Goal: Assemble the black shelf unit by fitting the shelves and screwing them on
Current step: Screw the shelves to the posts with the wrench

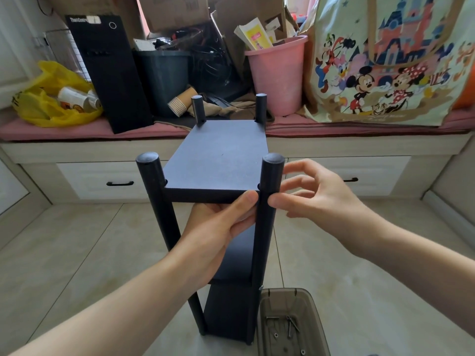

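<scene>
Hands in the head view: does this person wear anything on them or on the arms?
No. The left hand and right hand are bare: no gloves, rings, watch or bracelet show. The forearms are bare too, with no sleeve in view.

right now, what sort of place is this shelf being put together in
Most likely a spare room at home used for storage: a pink-cushioned bench with white drawers, piled with a pink plastic bucket, a cartoon-print tote bag and brown cardboard boxes.
</scene>
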`<state>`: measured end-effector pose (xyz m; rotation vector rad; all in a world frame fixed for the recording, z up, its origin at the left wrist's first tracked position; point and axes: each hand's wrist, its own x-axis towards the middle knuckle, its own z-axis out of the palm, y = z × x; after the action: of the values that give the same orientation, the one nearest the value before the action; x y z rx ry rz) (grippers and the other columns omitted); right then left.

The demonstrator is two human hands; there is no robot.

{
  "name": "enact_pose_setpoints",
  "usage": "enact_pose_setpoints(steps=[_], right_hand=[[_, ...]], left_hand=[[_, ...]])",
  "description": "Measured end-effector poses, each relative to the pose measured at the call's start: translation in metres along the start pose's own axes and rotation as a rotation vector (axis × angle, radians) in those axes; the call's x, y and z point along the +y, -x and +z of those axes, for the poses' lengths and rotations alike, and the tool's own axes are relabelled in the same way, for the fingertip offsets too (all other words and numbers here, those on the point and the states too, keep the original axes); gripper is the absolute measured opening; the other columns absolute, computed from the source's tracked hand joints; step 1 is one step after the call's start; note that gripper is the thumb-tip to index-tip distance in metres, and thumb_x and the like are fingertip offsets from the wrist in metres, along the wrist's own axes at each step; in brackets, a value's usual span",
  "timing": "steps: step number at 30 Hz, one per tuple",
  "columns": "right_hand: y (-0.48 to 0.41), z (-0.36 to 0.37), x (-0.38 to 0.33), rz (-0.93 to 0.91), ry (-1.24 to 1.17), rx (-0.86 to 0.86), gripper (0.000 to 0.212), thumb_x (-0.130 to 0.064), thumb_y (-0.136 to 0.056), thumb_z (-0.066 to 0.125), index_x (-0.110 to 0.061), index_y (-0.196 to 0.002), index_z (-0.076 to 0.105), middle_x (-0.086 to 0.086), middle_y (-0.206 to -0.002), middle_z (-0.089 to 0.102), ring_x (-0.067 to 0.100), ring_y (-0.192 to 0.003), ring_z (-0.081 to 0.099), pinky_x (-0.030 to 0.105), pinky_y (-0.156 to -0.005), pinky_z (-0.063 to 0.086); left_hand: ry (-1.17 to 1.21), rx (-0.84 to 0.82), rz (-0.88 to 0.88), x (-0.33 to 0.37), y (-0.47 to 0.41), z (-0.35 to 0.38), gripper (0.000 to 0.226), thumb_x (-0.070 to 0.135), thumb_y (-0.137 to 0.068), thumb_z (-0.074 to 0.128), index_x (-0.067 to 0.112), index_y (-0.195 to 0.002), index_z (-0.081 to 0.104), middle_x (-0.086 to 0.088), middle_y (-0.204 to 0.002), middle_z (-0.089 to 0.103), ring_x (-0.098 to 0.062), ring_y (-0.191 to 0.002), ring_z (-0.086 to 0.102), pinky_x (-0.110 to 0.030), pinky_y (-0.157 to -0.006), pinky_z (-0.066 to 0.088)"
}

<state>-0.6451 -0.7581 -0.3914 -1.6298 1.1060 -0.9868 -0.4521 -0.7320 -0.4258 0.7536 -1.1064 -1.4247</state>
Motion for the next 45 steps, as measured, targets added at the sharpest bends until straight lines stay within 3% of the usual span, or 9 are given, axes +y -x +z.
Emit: enact_pose_setpoints(steps=[4, 11, 14, 17, 20, 27, 34, 38, 45], right_hand=[[-0.008, -0.003, -0.001, 0.014, -0.212, -0.267, 0.067, -0.022, -0.077, 0.079, -0.041, -0.136, 0.052, 0.009, -0.115, 0.072, 0.027, -0.107, 0.070, 0.037, -0.092, 0.056], [-0.016, 0.003, 0.001, 0.059, -0.247, -0.274, 0.050, -0.017, -0.075, 0.077, -0.022, -0.124, 0.066, 0.005, -0.119, 0.072, 0.026, -0.112, 0.068, 0.052, -0.108, 0.044], [-0.017, 0.001, 0.002, 0.094, -0.248, -0.262, 0.052, -0.018, -0.073, 0.079, -0.024, -0.123, 0.067, 0.003, -0.118, 0.072, 0.025, -0.113, 0.067, 0.055, -0.111, 0.040], [-0.018, 0.000, 0.003, 0.111, -0.268, -0.259, 0.050, -0.018, -0.072, 0.079, -0.026, -0.120, 0.071, 0.005, -0.118, 0.072, 0.029, -0.116, 0.065, 0.056, -0.112, 0.038], [-0.019, 0.000, 0.003, 0.115, -0.281, -0.294, 0.054, -0.025, -0.070, 0.083, -0.027, -0.122, 0.070, 0.004, -0.120, 0.072, 0.025, -0.117, 0.065, 0.054, -0.111, 0.039], [-0.018, 0.002, -0.003, 0.117, -0.311, -0.315, 0.054, -0.031, -0.067, 0.082, -0.028, -0.120, 0.071, 0.027, -0.131, 0.057, 0.033, -0.117, 0.061, 0.048, -0.108, 0.045], [-0.023, -0.010, -0.013, 0.281, -0.504, -0.394, 0.051, -0.052, -0.094, 0.056, -0.035, -0.140, 0.044, 0.018, -0.126, 0.066, 0.036, -0.111, 0.066, 0.052, -0.100, 0.050], [-0.026, 0.007, -0.011, 0.314, -0.345, -0.339, 0.040, -0.043, -0.100, 0.052, -0.013, -0.121, 0.067, 0.020, -0.118, 0.069, 0.024, -0.102, 0.069, 0.040, -0.096, 0.052], [-0.026, 0.013, -0.014, 0.229, -0.293, -0.349, 0.027, -0.036, -0.097, 0.057, -0.015, -0.108, 0.071, 0.007, -0.105, 0.075, 0.031, -0.113, 0.066, 0.040, -0.095, 0.055]], left_hand=[[-0.047, 0.005, 0.006, 0.006, 0.005, 0.003, 0.038, 0.027, -0.085, 0.073, 0.018, -0.122, 0.071, -0.009, -0.124, 0.072, -0.026, -0.116, 0.069, -0.029, -0.093, 0.056], [-0.569, 0.230, -0.086, 0.021, 0.025, 0.009, 0.044, 0.057, -0.068, 0.067, 0.025, -0.096, 0.077, 0.010, -0.086, 0.079, -0.007, -0.082, 0.075, -0.034, -0.082, 0.060], [-1.132, 0.246, 0.348, 0.027, 0.035, 0.006, 0.041, 0.063, -0.081, 0.066, 0.026, -0.066, 0.074, 0.014, -0.059, 0.069, -0.005, -0.056, 0.067, -0.030, -0.062, 0.056], [-1.426, 0.340, 0.830, 0.035, 0.032, 0.006, 0.031, 0.050, -0.081, 0.071, 0.020, -0.074, 0.074, 0.014, -0.071, 0.066, -0.010, -0.069, 0.059, -0.029, -0.066, 0.050], [-1.557, 0.313, 0.755, 0.037, 0.021, 0.011, 0.052, 0.055, -0.073, 0.077, 0.014, -0.104, 0.075, 0.001, -0.101, 0.070, -0.026, -0.102, 0.060, -0.042, -0.086, 0.052], [-1.509, 0.292, 0.607, 0.034, 0.004, 0.028, 0.057, 0.059, -0.074, 0.067, 0.012, -0.104, 0.071, -0.001, -0.111, 0.069, -0.022, -0.115, 0.058, -0.041, -0.097, 0.048], [-1.436, 0.278, 0.561, 0.033, 0.001, 0.028, 0.047, 0.045, -0.074, 0.083, 0.015, -0.108, 0.070, 0.001, -0.113, 0.069, -0.023, -0.115, 0.059, -0.043, -0.099, 0.047], [-1.427, 0.303, 0.570, 0.033, 0.003, 0.027, 0.048, 0.045, -0.074, 0.084, 0.013, -0.107, 0.070, -0.003, -0.113, 0.071, -0.019, -0.115, 0.057, -0.042, -0.101, 0.045], [-1.416, 0.273, 0.525, 0.037, 0.008, 0.027, 0.042, 0.055, -0.078, 0.073, 0.020, -0.100, 0.067, 0.011, -0.092, 0.071, -0.009, -0.090, 0.064, -0.033, -0.112, 0.032]])
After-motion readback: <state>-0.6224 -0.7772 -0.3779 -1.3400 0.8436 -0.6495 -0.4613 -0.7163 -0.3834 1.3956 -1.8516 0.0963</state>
